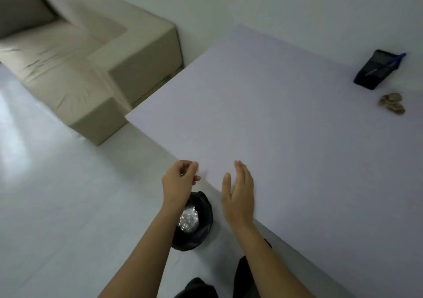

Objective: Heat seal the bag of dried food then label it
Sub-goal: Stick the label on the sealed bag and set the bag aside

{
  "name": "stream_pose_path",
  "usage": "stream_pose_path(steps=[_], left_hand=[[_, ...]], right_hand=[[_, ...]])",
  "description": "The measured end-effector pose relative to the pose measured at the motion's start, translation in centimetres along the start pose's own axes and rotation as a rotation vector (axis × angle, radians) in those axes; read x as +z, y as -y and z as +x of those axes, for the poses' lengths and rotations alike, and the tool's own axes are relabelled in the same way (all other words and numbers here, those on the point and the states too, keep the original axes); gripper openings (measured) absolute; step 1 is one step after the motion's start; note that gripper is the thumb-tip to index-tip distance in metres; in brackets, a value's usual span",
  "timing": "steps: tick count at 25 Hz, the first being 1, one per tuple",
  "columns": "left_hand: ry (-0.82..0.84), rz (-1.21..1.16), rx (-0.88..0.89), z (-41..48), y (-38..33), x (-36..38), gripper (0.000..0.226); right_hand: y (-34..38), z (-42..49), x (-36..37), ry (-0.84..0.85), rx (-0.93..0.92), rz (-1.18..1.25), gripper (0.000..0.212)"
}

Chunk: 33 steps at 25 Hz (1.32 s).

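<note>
Left hand (180, 178): fingers curled, above the black-lined bin (194, 222) (crumpled clear plastic inside). Right hand (239, 194): flat, fingers extended, over the table (286, 137) edge. Dried food (391, 103) and pen holder (375, 69) lie well beyond the right hand.

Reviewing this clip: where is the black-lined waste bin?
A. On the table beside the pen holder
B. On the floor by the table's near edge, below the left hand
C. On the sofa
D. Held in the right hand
B: the waste bin sits on the floor beside the table edge, under the left hand.
</note>
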<state>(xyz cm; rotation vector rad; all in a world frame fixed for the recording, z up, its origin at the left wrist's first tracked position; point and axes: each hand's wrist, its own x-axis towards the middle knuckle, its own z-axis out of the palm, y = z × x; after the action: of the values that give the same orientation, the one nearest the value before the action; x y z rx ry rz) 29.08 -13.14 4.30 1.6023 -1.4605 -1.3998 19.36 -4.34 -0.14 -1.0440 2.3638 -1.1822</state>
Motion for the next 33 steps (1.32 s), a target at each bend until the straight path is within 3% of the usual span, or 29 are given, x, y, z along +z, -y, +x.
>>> stream_pose_path(steps=[6,12,16,21,25,33], left_hand=[[-0.121,-0.189,-0.268,1.3,9.2,-6.6,0.006],[-0.211,-0.11,-0.383,7.1,23.7,-5.9,0.008],[-0.187,-0.009,-0.471,11.6,35.6,-3.2,0.012],[-0.125,0.138,-0.453,15.8,47.0,0.7,0.018],[-0.101,0.217,-0.41,18.6,53.5,4.1,0.016],[-0.07,0.258,-0.474,21.2,58.7,5.8,0.024]], right_hand=[[-2.3,-6.6,9.3,0.295,-0.081,-0.151,0.054],[-14.4,-5.6,19.8,0.556,0.019,-0.391,0.058],[-22.5,-4.2,27.5,0.661,0.084,-0.477,0.061],[-30.5,-3.4,34.5,0.554,0.157,-0.522,0.064],[-34.8,-3.8,37.4,0.469,0.228,-0.324,0.057],[-37.0,-5.0,39.5,0.29,0.27,-0.241,0.052]])
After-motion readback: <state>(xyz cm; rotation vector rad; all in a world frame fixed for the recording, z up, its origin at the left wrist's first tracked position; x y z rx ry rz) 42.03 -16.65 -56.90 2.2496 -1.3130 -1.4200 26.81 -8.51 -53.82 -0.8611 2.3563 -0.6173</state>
